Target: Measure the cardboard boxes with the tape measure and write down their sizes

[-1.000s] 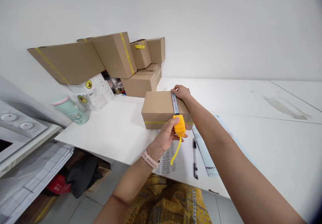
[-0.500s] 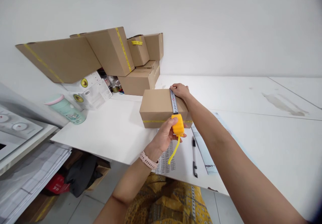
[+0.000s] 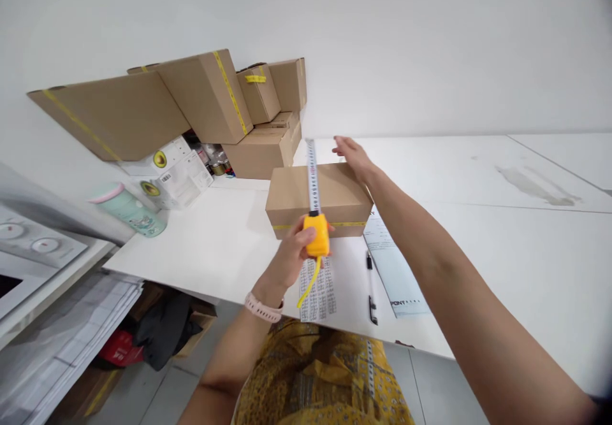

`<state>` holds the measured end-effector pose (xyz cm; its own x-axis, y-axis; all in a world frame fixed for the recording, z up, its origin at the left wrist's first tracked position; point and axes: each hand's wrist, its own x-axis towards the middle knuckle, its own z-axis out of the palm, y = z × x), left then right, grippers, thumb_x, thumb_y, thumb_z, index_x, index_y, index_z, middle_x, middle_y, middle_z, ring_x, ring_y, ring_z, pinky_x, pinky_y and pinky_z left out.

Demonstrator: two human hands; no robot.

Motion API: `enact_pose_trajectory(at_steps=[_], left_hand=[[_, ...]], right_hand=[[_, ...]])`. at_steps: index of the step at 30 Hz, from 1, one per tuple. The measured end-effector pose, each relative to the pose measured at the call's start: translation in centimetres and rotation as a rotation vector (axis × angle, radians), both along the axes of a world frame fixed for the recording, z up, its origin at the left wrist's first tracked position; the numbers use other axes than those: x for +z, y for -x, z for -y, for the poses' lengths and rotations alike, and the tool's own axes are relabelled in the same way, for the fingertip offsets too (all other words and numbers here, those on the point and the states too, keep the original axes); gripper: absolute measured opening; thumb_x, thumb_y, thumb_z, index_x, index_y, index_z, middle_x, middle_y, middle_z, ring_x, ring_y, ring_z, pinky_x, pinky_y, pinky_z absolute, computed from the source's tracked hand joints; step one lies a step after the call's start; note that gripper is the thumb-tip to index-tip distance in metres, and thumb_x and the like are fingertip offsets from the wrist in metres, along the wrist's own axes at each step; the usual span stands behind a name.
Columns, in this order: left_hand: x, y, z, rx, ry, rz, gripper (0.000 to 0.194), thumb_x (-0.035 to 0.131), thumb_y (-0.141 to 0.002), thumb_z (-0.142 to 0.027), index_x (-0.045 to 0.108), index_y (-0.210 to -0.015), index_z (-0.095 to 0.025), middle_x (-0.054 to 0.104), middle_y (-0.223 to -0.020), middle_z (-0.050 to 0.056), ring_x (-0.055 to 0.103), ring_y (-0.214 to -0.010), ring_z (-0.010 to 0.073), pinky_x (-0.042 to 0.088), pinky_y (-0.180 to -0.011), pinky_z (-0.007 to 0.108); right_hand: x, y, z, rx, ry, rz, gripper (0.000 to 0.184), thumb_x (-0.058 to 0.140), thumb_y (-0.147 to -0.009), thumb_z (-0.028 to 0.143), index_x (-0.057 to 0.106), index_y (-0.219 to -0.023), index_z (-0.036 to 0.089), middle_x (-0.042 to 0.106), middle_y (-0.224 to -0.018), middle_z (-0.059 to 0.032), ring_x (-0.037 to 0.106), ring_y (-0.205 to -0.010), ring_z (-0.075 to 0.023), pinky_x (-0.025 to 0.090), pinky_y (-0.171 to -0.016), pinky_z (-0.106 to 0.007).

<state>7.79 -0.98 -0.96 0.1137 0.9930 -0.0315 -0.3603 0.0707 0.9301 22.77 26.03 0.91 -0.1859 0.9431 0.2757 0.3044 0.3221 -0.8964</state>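
Observation:
My left hand (image 3: pixel 290 254) is closed around a yellow tape measure (image 3: pixel 316 234) in front of a closed cardboard box (image 3: pixel 291 192). The metal blade (image 3: pixel 312 180) sticks out away from me over the box top, its tip past the far edge. A yellow strap dangles from the case. My right hand (image 3: pixel 352 156) is off the blade, near the box's far right corner, fingers stretched out with nothing in them. Under and before the box lies a sheet of printed rows (image 3: pixel 318 294). A black-capped pen (image 3: pixel 371 288) rests to its right.
Cardboard boxes (image 3: pixel 258 151) are stacked at the back left, beside a white carton (image 3: pixel 184 180) with avocado pictures. A mint tumbler (image 3: pixel 136 211) stands at the table's left end. A pale blue paper pad (image 3: pixel 399 278) lies under my right arm. The table's front edge (image 3: pixel 229 297) runs before me.
My right hand has let go of the blade's end and opened, lifting slightly away. My left hand has moved left with the tape measure, and the blade now points freely over the box.

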Motion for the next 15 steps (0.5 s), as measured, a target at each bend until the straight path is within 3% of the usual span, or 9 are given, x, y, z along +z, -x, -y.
enact_pose_trajectory(at_steps=[2,4,7,11,13,15], left_hand=[[-0.4,2.4,1.5,0.140,-0.121,-0.060,0.064,0.082,-0.071,-0.051,0.057,-0.121,-0.020,0.065,-0.122,0.010,0.070,-0.072,0.0166,0.052,-0.047,0.024],[-1.6,5.0,2.6,0.311,-0.196,-0.132,0.064,0.083,-0.071,-0.045,0.056,-0.125,-0.023,0.062,-0.129,0.009,0.069,-0.074,0.0157,0.056,-0.050,0.025],[-4.0,8.0,2.5,0.469,-0.168,-0.206,0.060,0.080,-0.071,-0.042,0.056,-0.122,-0.023,0.065,-0.116,0.006,0.068,-0.071,0.0141,0.057,-0.051,0.025],[-5.9,9.6,0.5,0.425,-0.056,-0.205,0.058,0.080,-0.067,-0.048,0.057,-0.113,-0.020,0.065,-0.104,0.003,0.066,-0.062,0.0122,0.053,-0.046,0.024],[-5.5,9.8,-0.6,0.391,-0.055,-0.196,0.060,0.082,-0.065,-0.051,0.057,-0.110,-0.020,0.065,-0.100,0.003,0.065,-0.057,0.0115,0.052,-0.044,0.023],[-4.3,9.9,-1.6,0.378,-0.101,-0.203,0.060,0.082,-0.065,-0.052,0.058,-0.108,-0.020,0.065,-0.095,0.002,0.064,-0.056,0.0116,0.051,-0.043,0.023]], right_hand=[[0.0,-2.8,1.5,-0.083,-0.002,-0.147,0.056,0.045,-0.095,0.066,0.062,-0.128,0.024,0.073,-0.122,-0.0109,0.065,-0.114,-0.0248,0.048,-0.104,-0.043],[-1.0,-5.8,3.7,-0.188,-0.010,-0.149,0.054,0.048,-0.094,0.067,0.065,-0.121,0.024,0.074,-0.114,-0.0110,0.067,-0.109,-0.0248,0.050,-0.101,-0.042],[-3.9,-9.5,7.6,-0.194,0.077,-0.007,0.062,0.045,-0.094,0.071,0.066,-0.125,0.021,0.075,-0.102,-0.0114,0.069,-0.093,-0.0246,0.053,-0.095,-0.045],[-6.9,-10.8,11.3,0.044,0.138,0.068,0.075,0.035,-0.095,0.076,0.049,-0.149,0.027,0.071,-0.123,-0.0121,0.069,-0.102,-0.0255,0.058,-0.089,-0.043],[-6.9,-10.3,12.0,0.108,0.100,0.047,0.073,0.037,-0.094,0.075,0.046,-0.152,0.032,0.063,-0.140,-0.0105,0.066,-0.111,-0.0267,0.061,-0.087,-0.042],[-5.8,-9.7,11.9,0.102,0.023,0.074,0.070,0.044,-0.093,0.074,0.046,-0.152,0.035,0.056,-0.148,-0.0091,0.064,-0.115,-0.0279,0.061,-0.086,-0.043]])
